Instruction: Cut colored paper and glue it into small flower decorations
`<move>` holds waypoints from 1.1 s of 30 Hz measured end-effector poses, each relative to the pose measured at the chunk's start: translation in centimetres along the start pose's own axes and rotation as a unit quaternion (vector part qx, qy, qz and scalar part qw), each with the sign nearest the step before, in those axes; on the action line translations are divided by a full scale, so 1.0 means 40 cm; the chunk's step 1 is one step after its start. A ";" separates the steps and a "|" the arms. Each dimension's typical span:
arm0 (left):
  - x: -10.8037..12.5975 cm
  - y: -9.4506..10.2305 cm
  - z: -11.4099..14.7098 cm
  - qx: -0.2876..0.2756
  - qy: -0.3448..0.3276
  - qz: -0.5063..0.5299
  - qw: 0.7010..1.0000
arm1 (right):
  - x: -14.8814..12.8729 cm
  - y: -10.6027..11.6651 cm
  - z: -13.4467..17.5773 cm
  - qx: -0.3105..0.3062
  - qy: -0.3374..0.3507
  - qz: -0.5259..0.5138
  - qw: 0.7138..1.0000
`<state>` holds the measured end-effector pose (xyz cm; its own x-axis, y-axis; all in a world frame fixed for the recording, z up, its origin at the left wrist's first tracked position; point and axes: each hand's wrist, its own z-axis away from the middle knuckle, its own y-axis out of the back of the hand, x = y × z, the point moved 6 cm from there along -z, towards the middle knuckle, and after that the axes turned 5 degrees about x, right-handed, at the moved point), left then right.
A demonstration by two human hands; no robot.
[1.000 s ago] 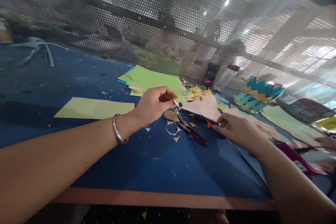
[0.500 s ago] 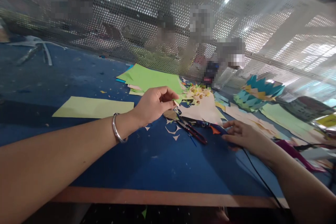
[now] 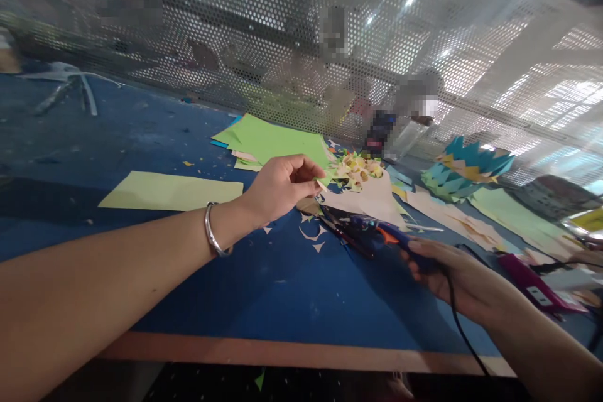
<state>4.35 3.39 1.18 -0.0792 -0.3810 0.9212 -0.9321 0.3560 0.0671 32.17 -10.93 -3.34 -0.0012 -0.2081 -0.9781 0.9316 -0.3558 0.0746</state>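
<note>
My left hand (image 3: 280,191), with a bangle at the wrist, pinches a small pale paper piece (image 3: 322,186) between thumb and fingers, above the table. My right hand (image 3: 455,273) is wrapped around the handle of a blue hot glue gun (image 3: 394,232) with an orange trigger. Its nozzle points left, towards my left hand, and a black cord (image 3: 464,333) trails from the handle over the table edge. Dark-handled scissors (image 3: 343,233) lie partly behind the glue gun, beside a round brown piece (image 3: 309,205). Curved paper offcuts (image 3: 311,233) lie just below.
A stack of green sheets (image 3: 282,141) lies behind my left hand, with a heap of small paper pieces (image 3: 360,169) beside it. A pale green strip (image 3: 174,191) is at left. On the right stand a teal paper crown (image 3: 464,173) and a magenta power strip (image 3: 532,282). Perforated mesh (image 3: 211,31) rises behind.
My right hand has lifted the glue gun from beside the scissors and now grips it firmly, nozzle to the left. My left hand stays nearly still with the paper piece.
</note>
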 end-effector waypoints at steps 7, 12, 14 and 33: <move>0.007 -0.002 0.005 -0.003 -0.005 0.008 1.000 | 0.048 -0.034 0.126 -0.104 -0.107 -0.146 0.978; 0.010 -0.012 0.010 -0.025 -0.006 0.029 0.999 | 0.000 -0.097 0.132 -0.147 -0.034 -0.193 0.970; 0.015 -0.012 0.009 -0.028 -0.011 0.037 0.999 | -0.011 -0.117 0.116 -0.145 -0.009 -0.206 0.968; 0.028 -0.028 0.019 -0.037 -0.024 0.053 0.998 | -0.078 -0.174 0.076 -0.113 0.136 -0.144 0.974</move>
<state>5.03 1.91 1.84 -0.1946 -0.3778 0.9052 -0.8892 0.4574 -0.0003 24.57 -10.56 -0.20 -0.2062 0.1304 -0.9698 0.9631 -0.1481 -0.2247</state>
